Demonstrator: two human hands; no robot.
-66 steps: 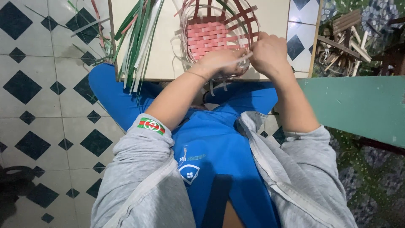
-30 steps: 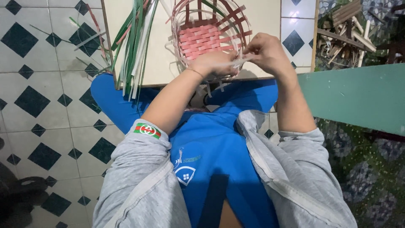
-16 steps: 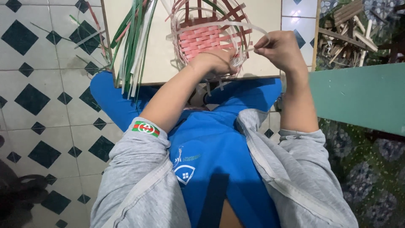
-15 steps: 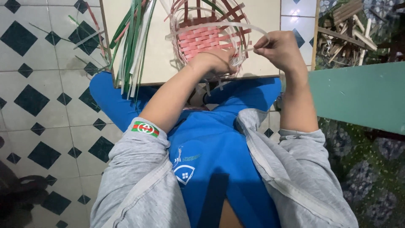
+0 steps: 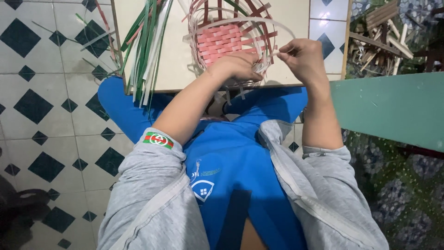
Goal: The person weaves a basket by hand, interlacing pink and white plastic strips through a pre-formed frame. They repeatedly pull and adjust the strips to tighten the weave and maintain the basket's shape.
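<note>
1. Shifted since 0.5 s ago: right hand (image 5: 305, 58) drawn a little outward to the right of the basket (image 5: 231, 41), pale strip (image 5: 259, 23) now arched higher over the rim.
2. Left hand (image 5: 238, 67) pressed on the basket's near rim, fingers curled together against the weave; whether clamped on a strand, cannot tell.
3. Right hand's fingertips pinched shut on the end of the pale strip.
4. Strip's long axis running left to right, bowed across the basket's mouth from far left edge to the right hand.
5. Basket upright on the cream board (image 5: 175, 55), mouth toward the camera, pink woven base inside, dark red and green stakes standing up around it; nothing else seen in it.
6. Loose green and white strips (image 5: 145, 44) lying on the board's left edge, pointing toward the lap.
</note>
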